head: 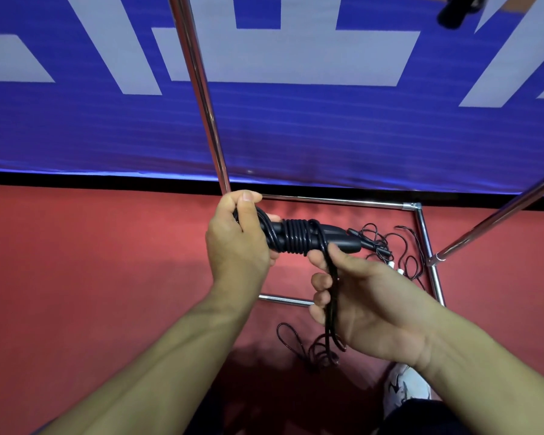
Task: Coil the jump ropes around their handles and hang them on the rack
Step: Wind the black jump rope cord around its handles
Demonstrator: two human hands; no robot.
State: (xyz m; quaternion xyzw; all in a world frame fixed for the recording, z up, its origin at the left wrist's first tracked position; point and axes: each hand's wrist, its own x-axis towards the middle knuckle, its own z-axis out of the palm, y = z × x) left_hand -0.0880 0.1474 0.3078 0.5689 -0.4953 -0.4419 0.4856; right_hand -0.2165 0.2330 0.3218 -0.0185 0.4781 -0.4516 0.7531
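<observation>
A pair of black jump rope handles (299,238) lies side by side with several turns of black rope wound around the middle. My left hand (237,237) grips the handles' left end. My right hand (355,299) holds the loose black rope (332,296) running down through its curled fingers, thumb near the coil. The rope's slack (311,346) trails in loops on the red floor below. The chrome rack (198,89) stands just behind, its upright pole rising past my left hand.
Another tangled black rope (387,246) with white ends lies on the floor inside the rack's base frame (343,201). A slanted chrome bar (496,218) crosses at right. A blue banner wall (296,136) backs the scene. My shoe (405,387) shows at bottom right.
</observation>
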